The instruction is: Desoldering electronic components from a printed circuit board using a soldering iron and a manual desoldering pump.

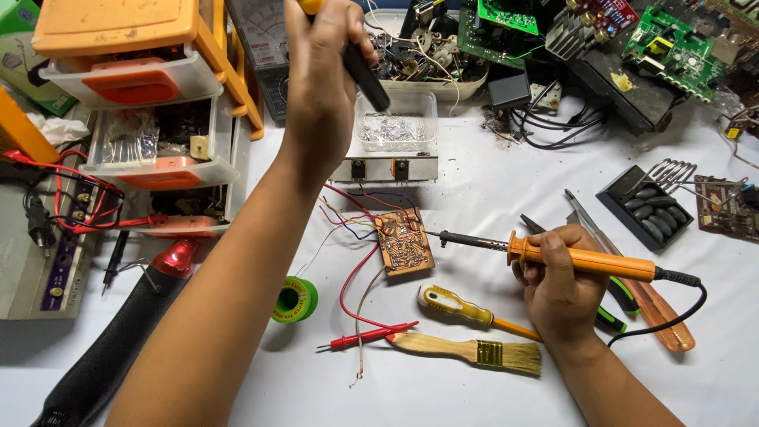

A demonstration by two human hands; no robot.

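Note:
My right hand (557, 285) grips an orange-handled soldering iron (585, 259) whose dark tip points left, close to a small brown circuit board (404, 243) with red, blue and white wires trailing from it. My left hand (320, 71) is raised far over the table and holds a black tool with a yellow end (365, 75) above a clear plastic box of small parts (395, 122). The box rests on a metal unit with two switches (383, 168).
An orange-and-clear drawer organiser (142, 103) stands at the left. A green solder spool (294, 300), red probe (368, 338), yellow screwdriver (466, 307) and paintbrush (474, 350) lie in front. Pliers (621, 296), a black iron stand (644, 207) and green circuit boards (672, 43) fill the right and back.

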